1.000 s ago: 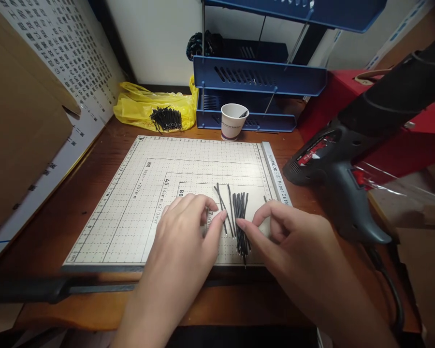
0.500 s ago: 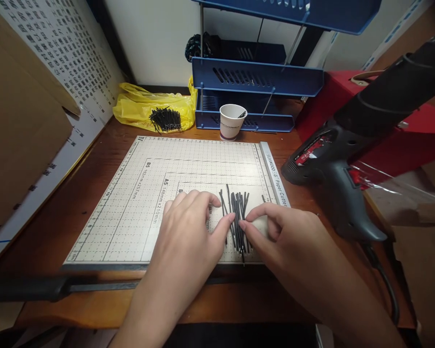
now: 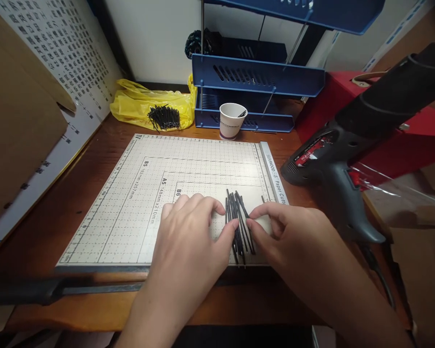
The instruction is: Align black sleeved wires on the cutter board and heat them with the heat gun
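Hands (image 3: pixel 194 237) (image 3: pixel 293 241) flank the thin black sticks (image 3: pixel 233 208).

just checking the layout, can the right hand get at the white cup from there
Probably yes: between the right hand and the white cup lies mostly the flat cutter board, with nothing tall in the way.

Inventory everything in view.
Strip bunch: one, black, on board
Loose strip: one, black, board's right
Board: one, cream, on desk
Handle: one, black, front left
Desk: one, brown, underneath
Bag: one, yellow, back
Strip pile: one, black, on bag
Cup: one, white, back
Rack: one, blue, back
Power tool: one, dark, right
Box: one, red, behind tool
Cardboard sheet: one, brown, left
Panel: one, white, left
Left hand: one, bare, bunch's left
Right hand: one, bare, bunch's right
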